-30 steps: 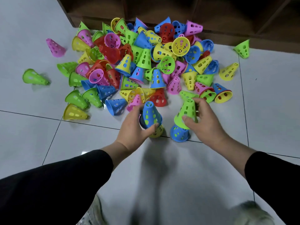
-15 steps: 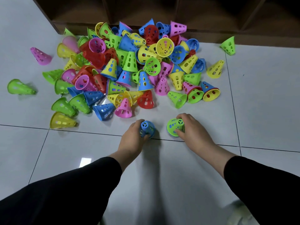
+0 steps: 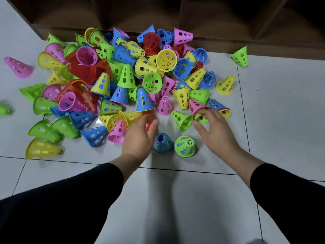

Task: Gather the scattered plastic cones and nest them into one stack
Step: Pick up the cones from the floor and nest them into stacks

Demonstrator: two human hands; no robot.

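A big heap of perforated plastic cones (image 3: 123,76) in green, blue, yellow, pink and red lies on the tiled floor. Two short stacks stand upright in front of it: a blue-topped stack (image 3: 162,143) and a green-topped stack (image 3: 185,146), side by side. My left hand (image 3: 139,136) hovers open just left of the blue stack, fingers over a red cone (image 3: 149,118). My right hand (image 3: 213,131) is open, fingers spread, touching a green cone (image 3: 200,118) beside a pink-and-red nested cone (image 3: 196,106). A green cone (image 3: 182,118) lies on its side between my hands.
A dark wooden shelf unit (image 3: 175,16) runs along the far side, right behind the heap. Stray cones lie apart: pink (image 3: 18,67) far left, green (image 3: 240,57) and yellow (image 3: 226,84) on the right, yellow (image 3: 41,149) near left. My black sleeves fill the bottom.
Both hands set their cones down as two upright stacks, then let go and reached forward toward the heap. The camera has also moved closer to the cones.
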